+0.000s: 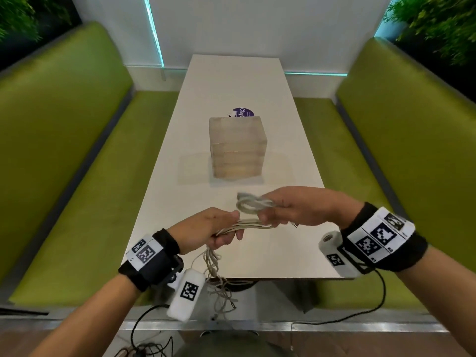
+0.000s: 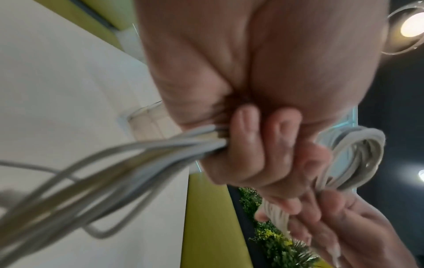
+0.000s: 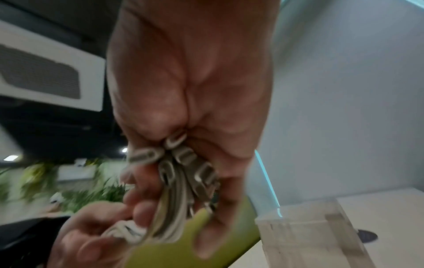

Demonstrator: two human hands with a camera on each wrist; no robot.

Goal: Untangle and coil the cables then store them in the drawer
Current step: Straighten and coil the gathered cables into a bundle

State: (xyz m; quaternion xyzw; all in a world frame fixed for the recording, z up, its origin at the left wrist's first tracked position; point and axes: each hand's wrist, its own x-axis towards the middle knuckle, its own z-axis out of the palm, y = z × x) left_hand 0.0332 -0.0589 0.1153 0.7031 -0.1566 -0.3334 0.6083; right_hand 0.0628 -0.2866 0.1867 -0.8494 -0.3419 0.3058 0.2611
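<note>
Above the near end of the white table (image 1: 231, 81), both hands hold a bundle of grey-white cables (image 1: 247, 224). My right hand (image 1: 288, 210) grips a small coil of loops (image 1: 253, 203) (image 2: 358, 159) (image 3: 183, 174) in its curled fingers. My left hand (image 1: 219, 231) is closed round several strands (image 2: 160, 150) that run across to the right hand. The loose tangled ends (image 1: 219, 276) hang from the left hand past the table's front edge. A clear plastic drawer unit (image 1: 238, 148) (image 3: 305, 241) stands mid-table, its drawers closed.
Green padded benches (image 1: 64, 140) (image 1: 412, 130) flank the table on both sides. A purple round sticker (image 1: 243, 112) lies behind the drawer unit. Black wrist-camera leads (image 1: 360, 315) trail below the table edge. Plants line the upper corners.
</note>
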